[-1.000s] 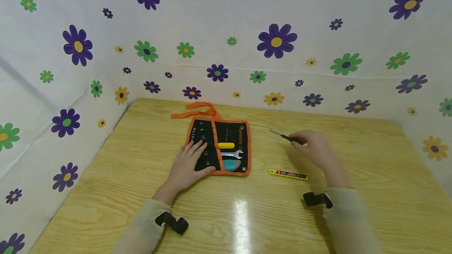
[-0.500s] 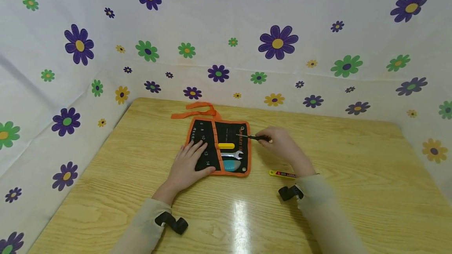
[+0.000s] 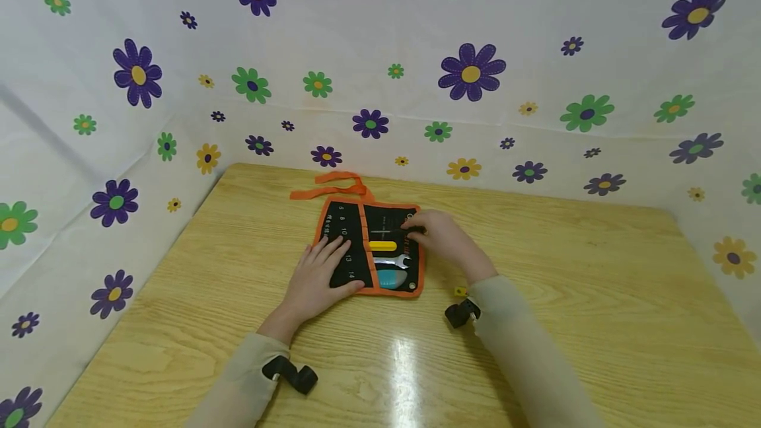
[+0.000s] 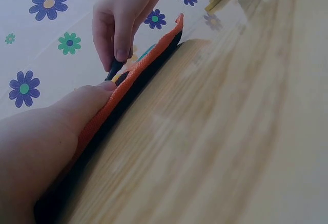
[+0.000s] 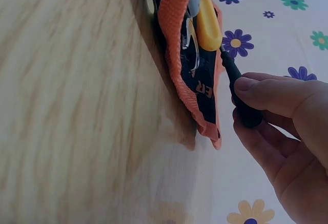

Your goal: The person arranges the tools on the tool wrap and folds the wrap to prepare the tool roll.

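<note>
A black tool pouch (image 3: 378,214) with orange edging lies unrolled on the table. My left hand (image 3: 314,281) rests on its numbered left half with fingers spread. Over the pouch's right half, my right hand (image 3: 442,240) pinches a small screwdriver (image 5: 239,90) by its black handle between thumb and fingers. In the head view its thin shaft points left, toward the row of pockets; whether the tip is inside one I cannot tell. Below the screwdriver a yellow handle (image 3: 382,246), a wrench (image 3: 392,261) and a teal-and-grey handle (image 3: 391,279) stick out of pockets.
Orange tie straps (image 3: 333,191) trail from the pouch's far edge. A yellow strip-shaped item (image 3: 460,291) lies mostly hidden under the right forearm. Flower-patterned cloth (image 3: 416,38) hangs behind the wooden table (image 3: 600,269).
My right hand has moved left with the screwdriver, from beside the pouch to over its right half. The right forearm now covers most of the yellow item. My left hand has stayed put.
</note>
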`<state>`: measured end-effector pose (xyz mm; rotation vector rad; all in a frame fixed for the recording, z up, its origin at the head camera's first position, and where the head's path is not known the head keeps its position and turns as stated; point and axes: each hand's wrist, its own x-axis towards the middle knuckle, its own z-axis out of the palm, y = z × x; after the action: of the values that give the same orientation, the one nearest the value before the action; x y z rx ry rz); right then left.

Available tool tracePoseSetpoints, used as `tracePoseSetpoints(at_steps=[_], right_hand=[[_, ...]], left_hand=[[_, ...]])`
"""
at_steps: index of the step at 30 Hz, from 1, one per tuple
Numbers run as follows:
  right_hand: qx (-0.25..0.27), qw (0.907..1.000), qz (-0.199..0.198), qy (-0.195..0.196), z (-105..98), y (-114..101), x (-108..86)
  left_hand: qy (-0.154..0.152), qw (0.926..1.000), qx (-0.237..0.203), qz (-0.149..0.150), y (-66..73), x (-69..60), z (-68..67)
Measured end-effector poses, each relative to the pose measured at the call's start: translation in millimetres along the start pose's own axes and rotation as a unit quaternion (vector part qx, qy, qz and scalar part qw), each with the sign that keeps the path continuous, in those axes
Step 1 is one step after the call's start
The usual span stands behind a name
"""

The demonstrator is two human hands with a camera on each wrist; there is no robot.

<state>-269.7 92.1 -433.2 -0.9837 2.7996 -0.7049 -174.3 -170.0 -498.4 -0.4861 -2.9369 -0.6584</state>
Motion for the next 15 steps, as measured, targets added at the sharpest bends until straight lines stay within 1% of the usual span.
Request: tracePoseSetpoints(at_steps=[9,12,15], right_hand=[[-0.022,0.9984,-0.050,-0.013,4.2,-0.3,11.5],[-0.029,0.9977,-0.058,-0.019,6.7,-1.1,16.1],[-0.026,0.9979,-0.055,-0.022,9.6,-2.7,20.3]], left_hand=[[0.005,1.0000,0.001,0.003,-1.3,-0.4,1.3],[0.007,1.0000,0.000,0.004,-1.8,-0.5,1.9],[0.007,1.0000,0.000,0.005,-2.3,-0.5,2.7]])
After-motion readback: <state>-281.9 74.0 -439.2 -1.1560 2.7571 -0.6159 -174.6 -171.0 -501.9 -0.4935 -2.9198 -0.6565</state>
